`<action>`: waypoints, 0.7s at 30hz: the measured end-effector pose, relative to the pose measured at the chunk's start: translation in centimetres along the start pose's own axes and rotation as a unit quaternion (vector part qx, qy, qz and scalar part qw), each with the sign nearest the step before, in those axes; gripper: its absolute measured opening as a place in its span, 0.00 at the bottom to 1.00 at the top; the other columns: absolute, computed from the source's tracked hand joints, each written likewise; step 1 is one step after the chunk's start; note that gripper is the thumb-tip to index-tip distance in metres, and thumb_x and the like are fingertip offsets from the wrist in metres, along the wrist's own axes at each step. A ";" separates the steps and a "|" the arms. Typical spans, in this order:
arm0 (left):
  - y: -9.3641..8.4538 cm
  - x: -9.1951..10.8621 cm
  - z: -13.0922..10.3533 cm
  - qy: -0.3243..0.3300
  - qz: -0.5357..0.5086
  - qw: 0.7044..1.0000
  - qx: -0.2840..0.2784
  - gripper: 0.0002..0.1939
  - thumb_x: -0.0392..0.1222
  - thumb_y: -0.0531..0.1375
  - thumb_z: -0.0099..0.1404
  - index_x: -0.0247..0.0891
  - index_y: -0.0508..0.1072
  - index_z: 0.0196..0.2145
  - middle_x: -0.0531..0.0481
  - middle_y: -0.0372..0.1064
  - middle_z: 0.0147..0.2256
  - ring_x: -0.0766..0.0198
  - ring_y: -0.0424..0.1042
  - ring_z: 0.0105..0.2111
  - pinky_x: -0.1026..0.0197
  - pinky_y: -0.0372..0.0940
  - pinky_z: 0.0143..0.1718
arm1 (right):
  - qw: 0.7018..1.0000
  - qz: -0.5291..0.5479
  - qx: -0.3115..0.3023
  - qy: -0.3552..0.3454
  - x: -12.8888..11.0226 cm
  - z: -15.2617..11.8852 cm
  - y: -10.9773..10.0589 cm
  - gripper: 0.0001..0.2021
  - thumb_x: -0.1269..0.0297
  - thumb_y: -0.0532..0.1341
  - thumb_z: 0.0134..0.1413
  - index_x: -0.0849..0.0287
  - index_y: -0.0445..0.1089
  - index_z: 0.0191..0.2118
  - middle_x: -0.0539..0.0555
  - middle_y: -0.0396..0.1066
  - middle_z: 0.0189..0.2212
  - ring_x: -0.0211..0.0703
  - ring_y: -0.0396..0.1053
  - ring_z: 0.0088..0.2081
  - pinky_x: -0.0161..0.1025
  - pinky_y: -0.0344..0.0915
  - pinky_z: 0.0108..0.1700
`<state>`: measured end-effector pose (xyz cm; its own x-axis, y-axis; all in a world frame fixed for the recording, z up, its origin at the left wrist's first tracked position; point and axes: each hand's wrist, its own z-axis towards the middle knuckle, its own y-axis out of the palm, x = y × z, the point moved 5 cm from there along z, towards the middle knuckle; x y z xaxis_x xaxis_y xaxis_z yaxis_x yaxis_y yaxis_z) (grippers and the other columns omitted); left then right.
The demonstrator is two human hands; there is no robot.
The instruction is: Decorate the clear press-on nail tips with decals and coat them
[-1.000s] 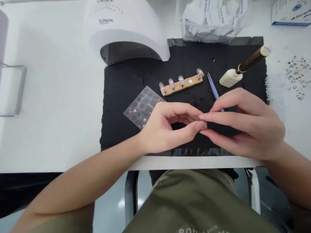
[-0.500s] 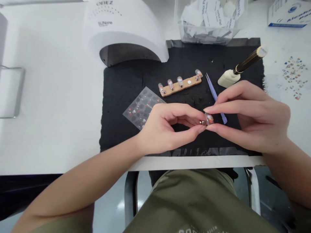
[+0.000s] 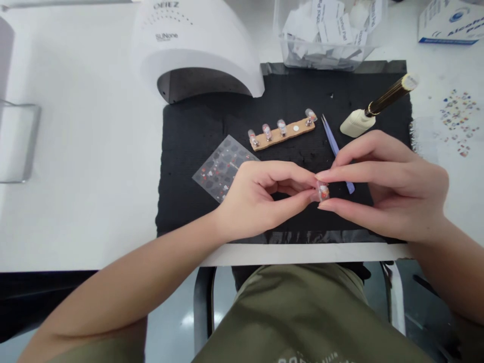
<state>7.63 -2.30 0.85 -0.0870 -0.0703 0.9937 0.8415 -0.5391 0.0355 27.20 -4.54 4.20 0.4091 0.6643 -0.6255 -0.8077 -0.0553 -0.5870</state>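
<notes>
Above the front of the black mat, a clear press-on nail (image 3: 323, 192) with white and orange-red decoration is pinched between my two hands. My left hand (image 3: 264, 199) grips it from the left with thumb and forefinger, hiding its small metal stand. My right hand (image 3: 393, 186) holds its edges between thumb and fingertips. Behind them, a cork-coloured strip (image 3: 272, 137) carries several similar nails on metal stands, with one bare white dot. Purple tweezers (image 3: 333, 143) lie partly beneath my right fingers. A clear sticker sheet (image 3: 215, 171) sits partly under my left hand.
A white nail lamp (image 3: 204, 50) stands at the back left of the mat (image 3: 189, 212). Behind the mat is a clear bin (image 3: 317, 55) of alcohol pads. A cream bottle (image 3: 357, 122) with a dark brush cap stands right. Loose gems (image 3: 459, 118) and a box (image 3: 449, 22) lie beyond.
The nail has turned between my fingers, and its metal stand has gone out of sight behind my left fingertips. My right fingers have shifted slightly left.
</notes>
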 end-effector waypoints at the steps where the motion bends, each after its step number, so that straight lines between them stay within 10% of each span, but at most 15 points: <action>1: 0.0 0.0 0.0 0.000 -0.003 1.000 -0.001 0.05 0.31 0.73 0.68 0.38 0.88 0.39 0.50 0.90 0.38 0.63 0.90 0.37 0.68 0.85 0.42 | 1.000 0.000 0.000 0.001 0.0 0.0 0.0 0.10 0.60 0.76 0.67 0.46 0.83 0.52 0.49 0.79 0.42 0.38 0.77 0.39 0.42 0.79 0.40; 21: 0.0 0.1 0.1 0.008 0.001 1.000 -0.011 0.05 0.31 0.75 0.68 0.39 0.88 0.40 0.49 0.90 0.40 0.62 0.90 0.38 0.67 0.85 0.42 | 1.000 -0.008 0.000 0.000 -0.2 0.0 -0.2 0.10 0.60 0.75 0.67 0.45 0.84 0.53 0.51 0.79 0.42 0.41 0.78 0.39 0.45 0.81 0.41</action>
<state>7.70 -2.19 0.94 -0.0936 -0.0848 0.9920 0.8293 -0.5579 0.0306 27.26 -4.65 4.43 0.4216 0.6657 -0.6157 -0.8012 -0.0446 -0.5968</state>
